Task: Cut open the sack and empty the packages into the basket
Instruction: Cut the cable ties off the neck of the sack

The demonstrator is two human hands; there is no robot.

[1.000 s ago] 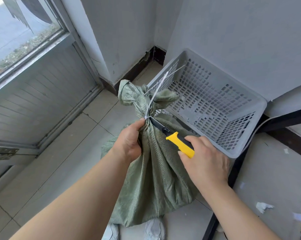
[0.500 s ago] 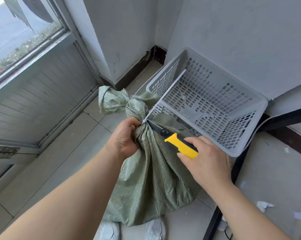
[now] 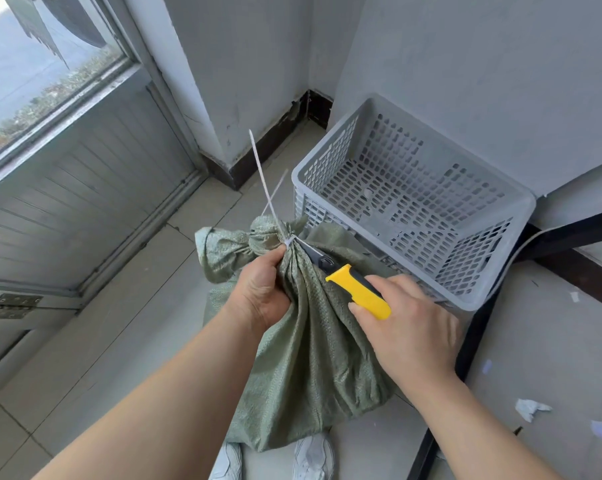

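Observation:
A green woven sack stands on the tiled floor, its neck bunched and bound by a white zip tie whose long tails stick up and to the left. My left hand grips the sack's neck just below the tie. My right hand holds a yellow-handled cutter, its blade tip at the tie. A grey perforated plastic basket sits to the right of the sack, empty. The sack's contents are hidden.
The basket stands against a grey wall in a corner. A dark-framed table with scraps of paper lies at the right. A window and grey door panel fill the left. White shoes show under the sack.
The sack's tied top has tilted left and lower, and the zip tie's tails now point up and left instead of across the basket. Both hands keep their grips.

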